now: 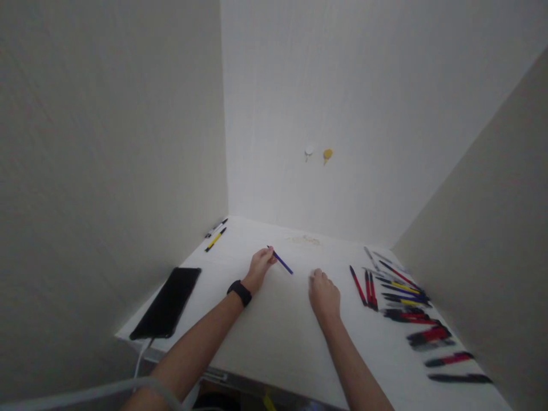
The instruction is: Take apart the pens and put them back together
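My left hand point(261, 266), with a black watch on its wrist, pinches a slim blue-violet pen point(283, 264) over the middle of the white table. The pen slants down to the right from the fingertips. To the right of it, my right hand point(324, 292) rests low over the tabletop with its fingers curled closed; whatever is inside them, if anything, is hidden. Nearest to that hand on its right lie red-and-black pens point(358, 285).
Along the right edge lie many pens in red, yellow, blue, black and clear point(405, 294). A yellow pen point(215, 240) and a white-and-black pen point(216, 228) lie at the back left. A black tablet point(166, 302) with a white cable is at left. Walls enclose three sides; two hooks point(327, 154) hang behind.
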Demonstrator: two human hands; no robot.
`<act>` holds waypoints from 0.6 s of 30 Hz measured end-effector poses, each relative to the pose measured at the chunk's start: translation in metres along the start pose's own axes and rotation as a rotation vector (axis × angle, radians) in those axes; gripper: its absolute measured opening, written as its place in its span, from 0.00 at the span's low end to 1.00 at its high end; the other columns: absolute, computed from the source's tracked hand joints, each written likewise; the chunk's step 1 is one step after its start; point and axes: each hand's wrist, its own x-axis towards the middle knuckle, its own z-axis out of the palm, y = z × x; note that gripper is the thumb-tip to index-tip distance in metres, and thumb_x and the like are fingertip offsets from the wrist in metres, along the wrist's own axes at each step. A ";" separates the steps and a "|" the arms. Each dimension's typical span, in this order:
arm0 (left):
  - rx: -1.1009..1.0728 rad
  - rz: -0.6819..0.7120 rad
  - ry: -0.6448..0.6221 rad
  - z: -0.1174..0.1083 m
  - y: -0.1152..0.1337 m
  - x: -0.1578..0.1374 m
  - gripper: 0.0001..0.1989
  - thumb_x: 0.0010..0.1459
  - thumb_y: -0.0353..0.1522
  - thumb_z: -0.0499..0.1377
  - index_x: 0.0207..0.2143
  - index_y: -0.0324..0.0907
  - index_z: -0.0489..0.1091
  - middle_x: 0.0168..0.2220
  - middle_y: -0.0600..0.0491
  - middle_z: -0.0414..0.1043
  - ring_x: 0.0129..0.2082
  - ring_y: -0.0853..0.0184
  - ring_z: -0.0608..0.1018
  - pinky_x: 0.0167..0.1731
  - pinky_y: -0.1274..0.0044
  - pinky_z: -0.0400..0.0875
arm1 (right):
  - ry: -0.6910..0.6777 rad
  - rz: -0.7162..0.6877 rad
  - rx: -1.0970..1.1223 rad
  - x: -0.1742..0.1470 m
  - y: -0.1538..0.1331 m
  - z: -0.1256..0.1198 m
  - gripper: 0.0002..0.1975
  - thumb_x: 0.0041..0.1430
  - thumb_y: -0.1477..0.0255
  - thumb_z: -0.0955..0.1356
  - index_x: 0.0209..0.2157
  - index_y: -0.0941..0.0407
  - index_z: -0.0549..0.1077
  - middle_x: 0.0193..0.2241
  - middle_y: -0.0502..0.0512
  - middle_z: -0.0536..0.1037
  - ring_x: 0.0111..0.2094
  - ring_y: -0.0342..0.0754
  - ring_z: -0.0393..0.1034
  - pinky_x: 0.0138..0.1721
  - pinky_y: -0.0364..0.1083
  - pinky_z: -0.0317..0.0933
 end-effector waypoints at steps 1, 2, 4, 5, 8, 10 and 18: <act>0.001 0.000 0.005 0.000 -0.001 0.001 0.20 0.45 0.44 0.66 0.23 0.37 0.66 0.23 0.57 0.63 0.25 0.75 0.67 0.38 0.76 0.69 | 0.011 -0.014 0.069 0.000 -0.001 0.000 0.10 0.66 0.73 0.57 0.42 0.58 0.67 0.36 0.60 0.76 0.33 0.49 0.73 0.30 0.44 0.56; 0.002 0.000 0.010 -0.001 -0.002 0.002 0.20 0.45 0.45 0.66 0.23 0.37 0.66 0.23 0.57 0.63 0.25 0.75 0.67 0.38 0.76 0.69 | 0.028 -0.030 0.150 0.000 -0.002 0.001 0.10 0.66 0.72 0.57 0.42 0.57 0.67 0.37 0.59 0.76 0.34 0.48 0.72 0.31 0.44 0.57; 0.003 0.002 0.013 -0.002 -0.004 0.003 0.20 0.45 0.45 0.66 0.23 0.38 0.65 0.22 0.57 0.62 0.24 0.75 0.66 0.37 0.77 0.69 | 0.083 -0.073 0.334 0.001 -0.002 0.004 0.10 0.65 0.73 0.57 0.42 0.57 0.67 0.38 0.58 0.75 0.36 0.49 0.71 0.35 0.45 0.59; 0.003 0.003 0.013 -0.002 -0.005 0.004 0.20 0.45 0.45 0.66 0.23 0.38 0.65 0.22 0.57 0.63 0.24 0.75 0.67 0.36 0.77 0.69 | 0.116 -0.100 0.428 0.002 -0.002 0.006 0.11 0.64 0.74 0.57 0.41 0.57 0.67 0.38 0.58 0.75 0.38 0.49 0.71 0.38 0.45 0.60; 0.009 0.007 0.017 -0.004 -0.007 0.006 0.20 0.45 0.45 0.66 0.23 0.38 0.66 0.24 0.56 0.64 0.25 0.75 0.68 0.35 0.78 0.69 | 0.207 -0.164 0.655 0.006 0.001 0.013 0.13 0.59 0.77 0.58 0.44 0.58 0.68 0.39 0.59 0.73 0.42 0.50 0.68 0.43 0.47 0.60; 0.019 0.013 0.017 -0.004 -0.008 0.006 0.20 0.44 0.45 0.66 0.24 0.37 0.67 0.24 0.56 0.64 0.25 0.75 0.68 0.34 0.79 0.69 | 0.232 -0.140 0.744 0.009 0.004 0.017 0.15 0.56 0.78 0.59 0.45 0.58 0.68 0.38 0.59 0.73 0.40 0.50 0.68 0.43 0.48 0.61; 0.045 0.030 0.035 -0.001 -0.005 0.003 0.19 0.44 0.44 0.66 0.24 0.37 0.68 0.25 0.56 0.65 0.25 0.75 0.69 0.34 0.79 0.70 | 0.204 -0.135 0.928 0.013 0.005 0.013 0.08 0.57 0.71 0.62 0.30 0.56 0.72 0.30 0.56 0.75 0.34 0.49 0.68 0.37 0.46 0.60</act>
